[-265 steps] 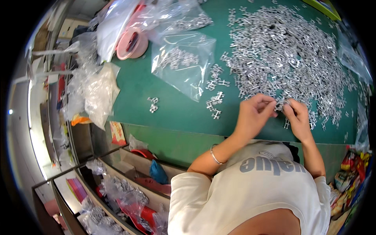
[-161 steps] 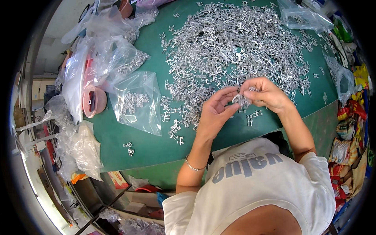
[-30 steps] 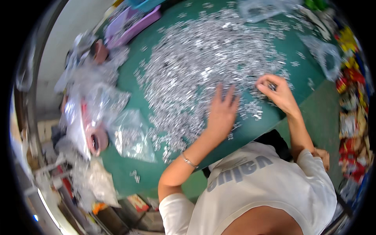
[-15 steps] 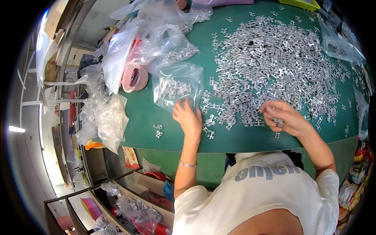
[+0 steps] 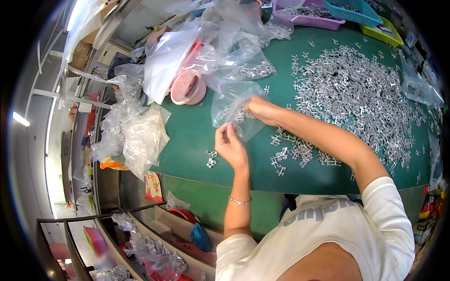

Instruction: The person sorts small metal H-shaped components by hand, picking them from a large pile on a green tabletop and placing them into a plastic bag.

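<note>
A clear plastic bag (image 5: 224, 97) lies on the green table with a heap of small silvery metal parts (image 5: 230, 114) inside. My left hand (image 5: 231, 146) pinches the bag's near edge between thumb and fingers. Reaching across from the right, my right hand (image 5: 260, 110) is at the bag's mouth with its fingers curled down beside the parts. Its fingertips are partly hidden, so what they hold does not show. To the right spreads a large pile (image 5: 349, 89) of the same metal parts, with a smaller cluster (image 5: 300, 149) at its near left.
A few loose parts (image 5: 211, 159) lie left of my left hand. Beyond the bag are a pink basket (image 5: 180, 90) and more filled plastic bags (image 5: 253, 70). Purple (image 5: 304, 19), blue (image 5: 354, 14) and yellow-green trays (image 5: 383, 33) stand at the far edge. Drawers (image 5: 173, 225) sit below left.
My right hand has moved left from the pile's near edge, where it held several metal parts, to the bag. My left hand now pinches the bag's edge. The view has shifted.
</note>
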Available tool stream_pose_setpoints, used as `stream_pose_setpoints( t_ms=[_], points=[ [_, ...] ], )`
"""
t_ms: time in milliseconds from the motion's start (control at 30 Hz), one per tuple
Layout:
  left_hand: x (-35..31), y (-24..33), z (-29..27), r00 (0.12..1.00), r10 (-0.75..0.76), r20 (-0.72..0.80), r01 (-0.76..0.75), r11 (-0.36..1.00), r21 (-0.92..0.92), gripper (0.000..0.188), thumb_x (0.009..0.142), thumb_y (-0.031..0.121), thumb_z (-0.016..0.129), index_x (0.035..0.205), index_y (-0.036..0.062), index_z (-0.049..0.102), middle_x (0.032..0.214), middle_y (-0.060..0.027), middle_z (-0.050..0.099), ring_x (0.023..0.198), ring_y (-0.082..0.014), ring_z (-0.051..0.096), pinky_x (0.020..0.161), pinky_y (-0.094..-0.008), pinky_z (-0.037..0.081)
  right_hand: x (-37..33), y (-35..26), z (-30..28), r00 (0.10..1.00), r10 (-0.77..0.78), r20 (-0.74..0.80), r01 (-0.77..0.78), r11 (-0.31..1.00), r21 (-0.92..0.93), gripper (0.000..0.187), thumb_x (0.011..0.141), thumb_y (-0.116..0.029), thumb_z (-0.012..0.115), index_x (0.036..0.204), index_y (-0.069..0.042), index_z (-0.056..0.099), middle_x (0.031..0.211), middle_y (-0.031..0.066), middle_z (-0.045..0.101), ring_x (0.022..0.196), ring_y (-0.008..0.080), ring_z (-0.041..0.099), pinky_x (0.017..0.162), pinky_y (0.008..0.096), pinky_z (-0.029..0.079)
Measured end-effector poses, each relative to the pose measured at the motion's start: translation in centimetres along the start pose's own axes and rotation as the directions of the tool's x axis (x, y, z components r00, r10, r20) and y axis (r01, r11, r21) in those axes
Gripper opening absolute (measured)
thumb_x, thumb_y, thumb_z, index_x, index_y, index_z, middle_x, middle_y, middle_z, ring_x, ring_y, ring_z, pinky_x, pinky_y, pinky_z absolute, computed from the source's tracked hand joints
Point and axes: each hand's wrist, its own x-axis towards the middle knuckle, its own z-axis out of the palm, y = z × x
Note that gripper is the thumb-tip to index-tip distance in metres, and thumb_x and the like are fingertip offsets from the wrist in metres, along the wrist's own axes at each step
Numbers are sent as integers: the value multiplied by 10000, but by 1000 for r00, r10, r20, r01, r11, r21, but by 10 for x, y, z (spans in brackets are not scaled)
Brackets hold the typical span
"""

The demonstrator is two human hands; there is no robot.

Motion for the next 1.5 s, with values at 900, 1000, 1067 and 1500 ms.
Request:
stream_pose_setpoints(
  t_ms=[900, 1000, 1067, 1500],
  points=[
    [63, 3, -33, 578, -736, 353, 592, 79, -802, 168, 891, 38, 364, 962, -77, 462, 836, -144, 560, 795, -218, 575, 710, -332, 521, 4, -35, -58, 972, 99, 211, -233, 472, 850, 157, 853, -2, 398, 957, 104, 449, 798, 138, 539, 637, 227, 562, 609, 329, 521],
    [70, -17, -39, 601, -575, 555, 689, 22, -724, 169, 830, 63, 385, 892, -40, 503, 584, -23, 430, 452, -114, 393, 400, -232, 336, 15, -37, -71, 947, -53, 317, -227, 589, 776, 222, 848, -5, 400, 1055, 62, 445, 777, 111, 516, 603, 197, 526, 557, 292, 494],
    [93, -13, -36, 580, -468, 667, 764, 28, -644, 202, 750, 63, 423, 880, -56, 520, 506, 24, 356, 366, -72, 301, 323, -207, 234, 28, -44, -76, 759, -345, 553, -244, 637, 732, 295, 845, -16, 411, 1133, 49, 425, 801, 118, 533, 613, 200, 538, 547, 290, 501],
    [89, -16, -18, 809, 224, 544, -569, 534, 625, 564, 735, 185, 613, 1239, 52, 398, 1202, -190, 412, 1059, -289, 462, 838, -362, 414, 20, -27, -32, 293, -941, -170, 522, 306, -796, 346, 766, -122, 593, 1067, 9, 484, 875, 138, 528, 826, 259, 534, 750, 343, 428]
  ],
)
